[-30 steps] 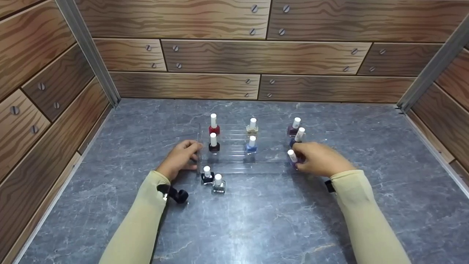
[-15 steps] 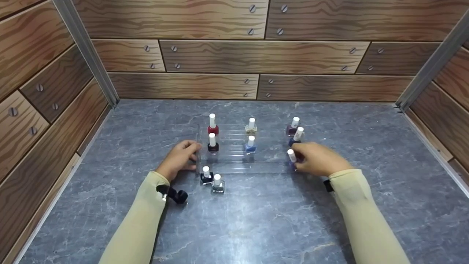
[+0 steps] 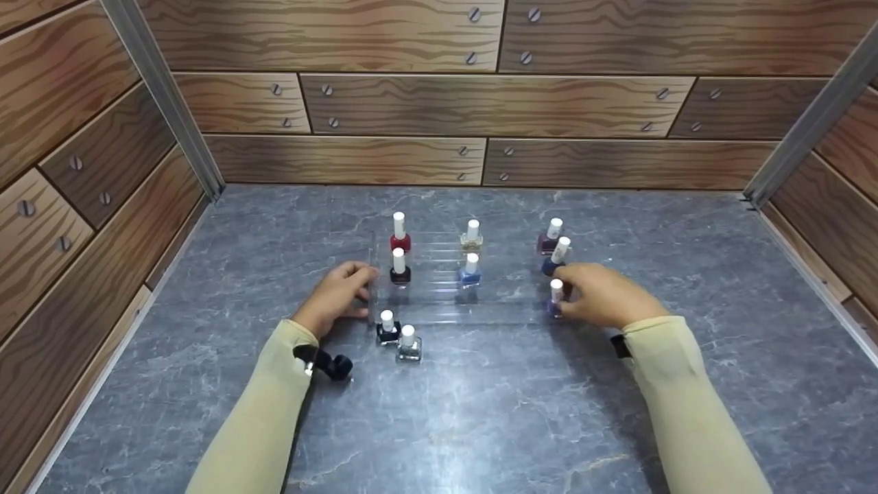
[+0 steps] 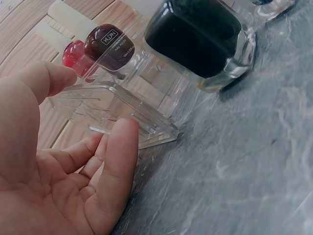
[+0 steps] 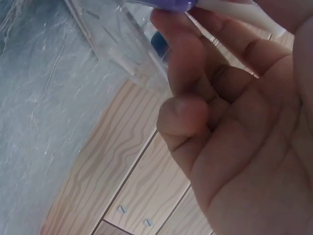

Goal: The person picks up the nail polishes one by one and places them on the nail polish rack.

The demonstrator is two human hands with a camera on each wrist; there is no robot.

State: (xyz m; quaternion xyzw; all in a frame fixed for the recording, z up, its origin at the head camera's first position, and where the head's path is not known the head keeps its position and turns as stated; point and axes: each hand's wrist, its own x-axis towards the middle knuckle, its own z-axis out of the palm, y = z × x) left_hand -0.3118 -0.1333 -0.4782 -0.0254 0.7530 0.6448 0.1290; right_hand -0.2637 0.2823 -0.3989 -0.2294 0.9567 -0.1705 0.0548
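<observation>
A clear stepped display stand sits on the table, bearing several nail polish bottles with white caps. My left hand grips its left end, the thumb on the upper edge in the left wrist view. At the stand's right end my right hand pinches a purple nail polish bottle, upright at the front step; its base is partly hidden. Just behind it leans a dark blue bottle. A dark red bottle and a bright red one stand beyond my left thumb.
A black bottle and a clear glittery bottle stand on the table before the stand's left front corner. Light blue and pale gold bottles occupy the stand's middle. Wood-patterned walls enclose the grey marbled table.
The purple bottle has gone from tilted to nearly upright and shifted slightly right, with my right hand moving along. My left hand stays at the stand's left end.
</observation>
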